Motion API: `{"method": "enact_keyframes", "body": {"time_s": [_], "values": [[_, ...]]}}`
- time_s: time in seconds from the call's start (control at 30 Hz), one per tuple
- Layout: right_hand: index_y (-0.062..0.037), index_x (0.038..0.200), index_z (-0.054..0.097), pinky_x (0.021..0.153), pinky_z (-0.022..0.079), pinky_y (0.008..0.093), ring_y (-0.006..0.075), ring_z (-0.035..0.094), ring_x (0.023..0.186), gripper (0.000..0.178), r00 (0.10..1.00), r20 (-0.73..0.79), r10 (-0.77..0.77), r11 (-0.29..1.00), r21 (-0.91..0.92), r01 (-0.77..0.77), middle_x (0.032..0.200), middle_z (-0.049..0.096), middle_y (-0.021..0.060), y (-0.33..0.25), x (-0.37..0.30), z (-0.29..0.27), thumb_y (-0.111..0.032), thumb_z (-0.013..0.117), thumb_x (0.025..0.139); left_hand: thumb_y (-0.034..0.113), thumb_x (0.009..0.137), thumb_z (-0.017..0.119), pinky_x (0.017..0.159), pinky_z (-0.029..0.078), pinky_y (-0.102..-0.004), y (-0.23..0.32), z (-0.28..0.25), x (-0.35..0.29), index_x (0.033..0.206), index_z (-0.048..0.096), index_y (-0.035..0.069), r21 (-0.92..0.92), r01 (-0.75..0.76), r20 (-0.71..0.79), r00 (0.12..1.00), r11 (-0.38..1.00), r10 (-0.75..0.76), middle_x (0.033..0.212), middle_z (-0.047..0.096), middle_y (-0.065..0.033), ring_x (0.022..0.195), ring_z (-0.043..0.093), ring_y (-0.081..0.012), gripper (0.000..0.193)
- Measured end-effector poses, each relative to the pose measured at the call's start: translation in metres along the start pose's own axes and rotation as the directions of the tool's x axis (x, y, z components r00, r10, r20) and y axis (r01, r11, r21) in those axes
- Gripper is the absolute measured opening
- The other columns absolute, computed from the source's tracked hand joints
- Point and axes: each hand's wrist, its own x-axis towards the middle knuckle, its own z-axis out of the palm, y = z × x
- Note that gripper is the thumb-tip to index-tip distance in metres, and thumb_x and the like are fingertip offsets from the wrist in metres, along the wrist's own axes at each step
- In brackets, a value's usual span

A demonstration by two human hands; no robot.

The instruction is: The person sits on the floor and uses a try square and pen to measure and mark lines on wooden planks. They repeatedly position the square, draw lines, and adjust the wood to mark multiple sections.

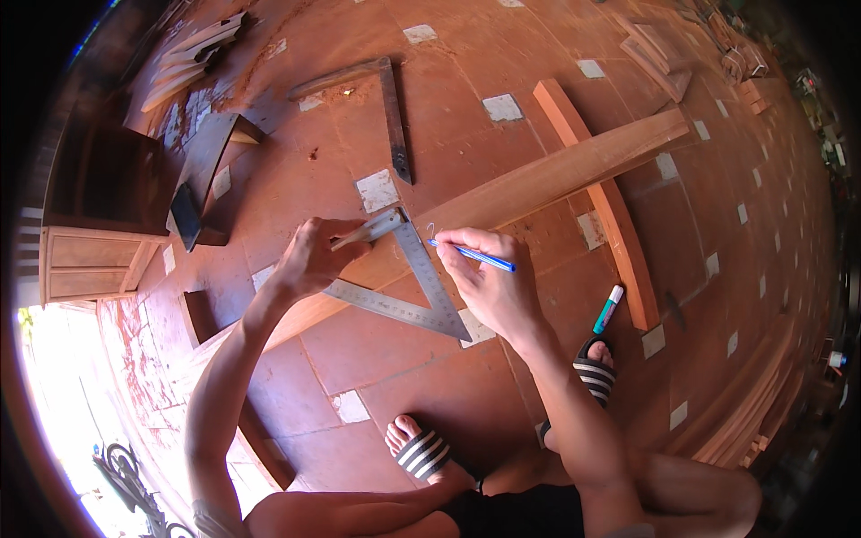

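Note:
A long reddish-brown plank (565, 170) runs diagonally in front of me, from far right to near left. My left hand (314, 255) is closed on the handle of a metal try square (421, 260) lying across the plank. Its ruled blade and a slanting ruled arm form a triangle that juts past the plank's near edge. Between the fingers of my right hand (495, 278) is a blue-and-white pen (484, 258). The pen's tip is close to the square's blade, over the plank; a pale curly mark (431, 228) shows beside it. Whether the tip touches wood I cannot tell.
A thick beam (619, 238) supports the plank at right, with a green-and-white marker (608, 310) on the tiles beside it. Beyond lies an L-shaped dark wooden piece (395, 117). Wooden furniture (99, 260) stands left; stacked boards (744, 394) lie right. My sandalled feet (421, 448) are nearby.

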Motion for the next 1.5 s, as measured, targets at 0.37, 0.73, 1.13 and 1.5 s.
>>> {"method": "enact_keyframes", "body": {"time_s": [0.37, 0.73, 1.13, 1.5], "values": [[0.0015, 0.104, 0.078, 0.071, 0.058, 0.0370, 0.0289, 0.076, 0.080, 0.015, 0.975, 0.215, -0.059, 0.959, -0.261, 0.115, 0.092, 0.078, 0.0182, -0.001, -0.011, -0.011, -0.011, 0.076, 0.096, 0.020, 0.094, 0.077, 0.068, 0.051, -0.0410, -0.005, 0.005, 0.000, 0.132, 0.074, 0.007, -0.034, -0.153, -0.071, 0.986, 0.988, 0.150, 0.075, 0.065, -0.0210, 0.069, 0.061, -0.0173, 0.041], [0.0020, 0.137, 0.063, 0.094, 0.058, 0.0392, 0.0216, 0.075, 0.102, 0.055, 0.978, 0.204, 0.032, 0.993, 0.109, -0.055, 0.110, 0.078, 0.0163, -0.067, 0.044, 0.002, -0.045, 0.063, 0.108, 0.042, 0.112, 0.055, 0.085, 0.051, -0.0312, 0.015, -0.048, -0.050, 0.132, 0.065, 0.000, -0.847, -0.267, -0.351, 0.930, 0.460, -0.106, 0.103, 0.073, -0.0052, 0.093, 0.064, -0.0114, 0.047], [0.0034, 0.115, 0.074, 0.072, 0.050, 0.0295, 0.0113, 0.061, 0.079, 0.039, 0.736, 0.638, -0.226, 0.966, 0.050, 0.253, 0.086, 0.071, 0.0042, -0.094, 0.056, 0.128, -0.031, 0.079, 0.098, 0.029, 0.108, 0.065, 0.098, 0.053, -0.0337, -0.010, 0.083, -0.152, 0.135, 0.067, 0.003, -0.822, -0.563, -0.390, 0.666, -0.085, -0.636, 0.116, 0.072, -0.0041, 0.106, 0.066, -0.0144, 0.038], [0.0014, 0.111, 0.077, 0.071, 0.054, 0.0359, 0.0216, 0.069, 0.074, 0.032, 0.617, 0.739, -0.270, 0.835, -0.140, 0.533, 0.088, 0.077, 0.0150, -0.072, 0.064, 0.169, -0.014, 0.087, 0.085, 0.029, 0.106, 0.063, 0.081, 0.058, -0.0311, -0.091, 0.083, -0.215, 0.108, 0.076, -0.001, -0.988, -0.075, -0.146, 0.746, 0.135, -0.650, 0.096, 0.076, -0.0084, 0.086, 0.071, -0.0144, 0.033]]}}
